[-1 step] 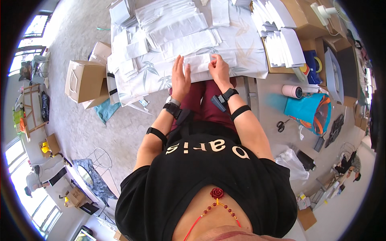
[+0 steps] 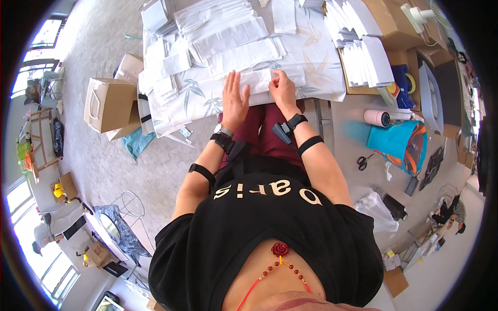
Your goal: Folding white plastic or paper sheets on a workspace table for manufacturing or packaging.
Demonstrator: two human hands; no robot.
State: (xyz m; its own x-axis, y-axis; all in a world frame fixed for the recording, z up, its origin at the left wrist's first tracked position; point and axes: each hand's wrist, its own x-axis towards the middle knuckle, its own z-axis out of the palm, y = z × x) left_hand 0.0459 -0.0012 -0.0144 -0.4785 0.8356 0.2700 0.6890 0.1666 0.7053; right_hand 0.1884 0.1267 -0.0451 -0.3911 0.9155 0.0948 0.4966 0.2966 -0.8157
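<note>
My left hand (image 2: 236, 103) is open, fingers stretched out and thumb slightly apart, at the left end of a flat white strip (image 2: 257, 81) near the table's front edge. Whether its palm touches the strip I cannot tell. My right hand (image 2: 282, 90) is closed, thumb and curled fingertips pinched at the middle of that strip, whose right part (image 2: 297, 76) extends past the hand. The strip looks like folded paper or thin plastic. Just beyond lies a stack of similar white strips (image 2: 244, 56), with a larger pile (image 2: 218, 26) behind it.
More white pieces lie at left on the leaf-patterned tablecloth (image 2: 207, 98). White folded stacks (image 2: 368, 62) stand at right beside cardboard boxes (image 2: 394, 26). A pink cup (image 2: 377, 118), blue bag (image 2: 397, 145) and scissors (image 2: 363, 161) are lower right. A brown carton (image 2: 106, 106) stands left.
My left hand has shifted slightly to the right over the end of the strip. My right hand stays in place.
</note>
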